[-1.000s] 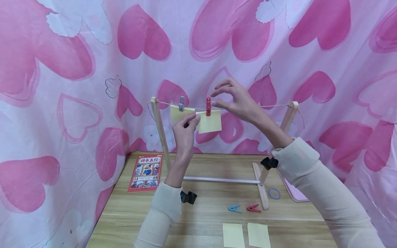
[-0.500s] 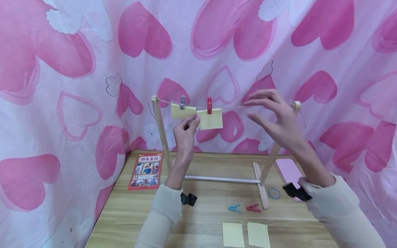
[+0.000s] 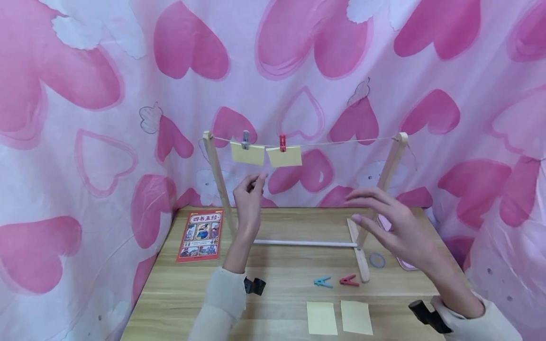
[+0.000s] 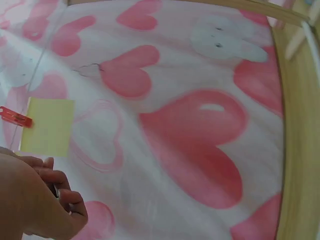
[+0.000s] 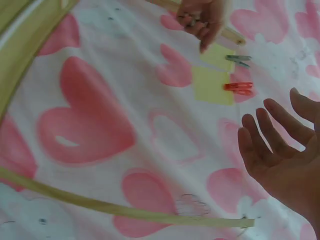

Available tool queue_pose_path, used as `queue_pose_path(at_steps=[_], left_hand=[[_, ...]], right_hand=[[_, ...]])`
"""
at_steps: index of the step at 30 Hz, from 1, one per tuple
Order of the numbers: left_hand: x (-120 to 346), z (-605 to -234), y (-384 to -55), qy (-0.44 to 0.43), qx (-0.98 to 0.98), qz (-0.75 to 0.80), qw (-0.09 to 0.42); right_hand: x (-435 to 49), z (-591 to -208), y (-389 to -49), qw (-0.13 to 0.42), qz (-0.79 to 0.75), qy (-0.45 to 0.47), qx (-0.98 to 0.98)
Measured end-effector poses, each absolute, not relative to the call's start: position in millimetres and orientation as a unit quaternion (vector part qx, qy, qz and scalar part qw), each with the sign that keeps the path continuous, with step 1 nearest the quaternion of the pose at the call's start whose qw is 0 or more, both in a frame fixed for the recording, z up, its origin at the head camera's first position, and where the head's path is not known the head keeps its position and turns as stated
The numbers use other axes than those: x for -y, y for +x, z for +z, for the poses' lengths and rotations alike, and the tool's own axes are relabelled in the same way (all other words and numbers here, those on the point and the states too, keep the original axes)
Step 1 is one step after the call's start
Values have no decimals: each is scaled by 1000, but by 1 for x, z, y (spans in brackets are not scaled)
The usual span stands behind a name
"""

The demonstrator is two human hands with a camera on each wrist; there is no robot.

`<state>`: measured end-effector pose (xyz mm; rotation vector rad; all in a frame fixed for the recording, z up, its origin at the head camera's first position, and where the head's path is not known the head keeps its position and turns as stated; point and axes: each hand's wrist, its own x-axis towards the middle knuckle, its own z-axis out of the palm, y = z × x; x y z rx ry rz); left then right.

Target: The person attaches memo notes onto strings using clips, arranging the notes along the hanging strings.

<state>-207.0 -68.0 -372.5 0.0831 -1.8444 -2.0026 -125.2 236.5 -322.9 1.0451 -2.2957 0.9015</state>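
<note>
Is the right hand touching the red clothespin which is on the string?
Apart: the head view shows the right hand below and right of the red clothespin, with curtain visible between them.

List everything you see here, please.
Table: 1, tan, below
Curtain: 1, pink, behind
Stand: 1, mostly tan, on table
String: 1, pale, across stand
Notes: 4, yellow, two hanging, two on table
Clips: 4, grey, red on string; blue, red on table
Booklet: 1, red, table's left
Ring: 1, greyish, beside stand
Flat object: 1, pink, table's right
Sleeves: 2, cream, foreground
Wrist cameras: 2, black, on sleeves
Left hand: 1, below hanging notes
Right hand: 1, above table
</note>
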Motion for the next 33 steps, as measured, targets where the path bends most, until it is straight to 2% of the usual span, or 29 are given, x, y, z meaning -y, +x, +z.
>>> queue_pose_path(at_steps=[3, 7, 9, 14, 23, 28, 33], left_hand=[[67, -394, -199, -29, 728, -649, 220], [66, -428, -185, -151, 811, -511, 241], [66, -446, -178, -204, 838, -432, 265], [64, -487, -162, -252, 884, -273, 284], [44, -552, -123, -236, 931, -251, 117], [32, -580, -104, -231, 937, -245, 92], [24, -613, -88, -237, 921, -305, 58]], right_hand=[[-242, -349, -126, 217, 301, 380, 848], [-248, -390, -124, 199, 296, 361, 862], [-248, -410, -121, 190, 314, 351, 862], [-247, -455, -121, 198, 338, 358, 848], [-250, -529, -120, 236, 303, 371, 845], [-245, -554, -118, 233, 282, 356, 860], [-246, -585, -116, 212, 259, 329, 883]])
